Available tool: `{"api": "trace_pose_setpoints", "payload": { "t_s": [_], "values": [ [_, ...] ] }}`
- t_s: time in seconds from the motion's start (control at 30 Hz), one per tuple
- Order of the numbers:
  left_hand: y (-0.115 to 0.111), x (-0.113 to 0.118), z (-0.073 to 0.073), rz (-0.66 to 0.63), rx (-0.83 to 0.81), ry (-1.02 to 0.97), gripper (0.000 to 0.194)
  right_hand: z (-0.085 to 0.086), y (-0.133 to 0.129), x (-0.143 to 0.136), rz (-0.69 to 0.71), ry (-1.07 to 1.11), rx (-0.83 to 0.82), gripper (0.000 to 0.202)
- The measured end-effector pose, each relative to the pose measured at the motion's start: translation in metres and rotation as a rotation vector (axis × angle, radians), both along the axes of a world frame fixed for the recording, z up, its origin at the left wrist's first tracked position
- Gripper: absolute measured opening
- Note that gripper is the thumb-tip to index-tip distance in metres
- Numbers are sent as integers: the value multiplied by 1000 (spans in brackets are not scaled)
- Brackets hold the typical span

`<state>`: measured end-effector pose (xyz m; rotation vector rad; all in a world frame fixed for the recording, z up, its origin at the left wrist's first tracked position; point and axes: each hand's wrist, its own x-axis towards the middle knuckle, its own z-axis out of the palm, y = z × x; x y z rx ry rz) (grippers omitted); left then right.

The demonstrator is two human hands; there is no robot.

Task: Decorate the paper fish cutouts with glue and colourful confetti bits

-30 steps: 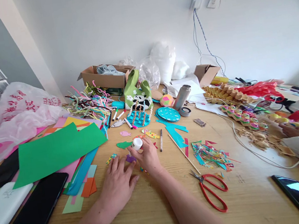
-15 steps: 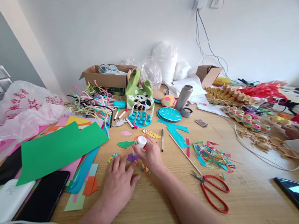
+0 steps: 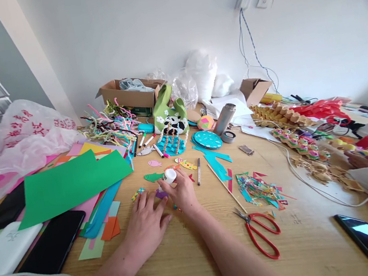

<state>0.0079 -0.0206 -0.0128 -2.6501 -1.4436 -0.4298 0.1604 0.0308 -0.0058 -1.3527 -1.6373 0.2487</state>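
Note:
My right hand (image 3: 182, 192) is wrapped round a small white glue bottle (image 3: 170, 175), held tipped over with its pale round end up. Under it lies a purple paper piece (image 3: 161, 194), partly covered by the hands. My left hand (image 3: 147, 222) rests flat on the table with fingers spread, its fingertips at the edge of the purple piece. Around the hands are paper fish: a green fish (image 3: 153, 177), a pink fish (image 3: 154, 163) and a yellow spotted fish (image 3: 185, 164). A patterned scrap (image 3: 138, 193) sits beyond my left fingertips. The bottle's lower end is mostly hidden.
Red-handled scissors (image 3: 261, 232), a wooden stick (image 3: 226, 188) and paper shreds (image 3: 260, 190) lie to the right. Green paper sheets (image 3: 73, 182) cover the left side. A metal flask (image 3: 225, 119) stands behind. Another person's hands (image 3: 363, 159) are at the far right.
My right hand and the bottle have shifted slightly left over the purple piece. My left hand has stayed in place. The whole view has moved a little.

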Motion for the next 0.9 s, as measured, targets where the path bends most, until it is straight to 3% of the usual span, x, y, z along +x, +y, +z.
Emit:
{"api": "trace_pose_setpoints", "payload": {
  "t_s": [0.73, 0.9],
  "values": [
    [1, 0, -3, 1, 6, -31, 40, -1, 3, 3, -5, -20, 5, 25],
    [1, 0, -3, -1, 14, -17, 41, 2, 2, 7, -75, -35, -6, 26]
  ]
}}
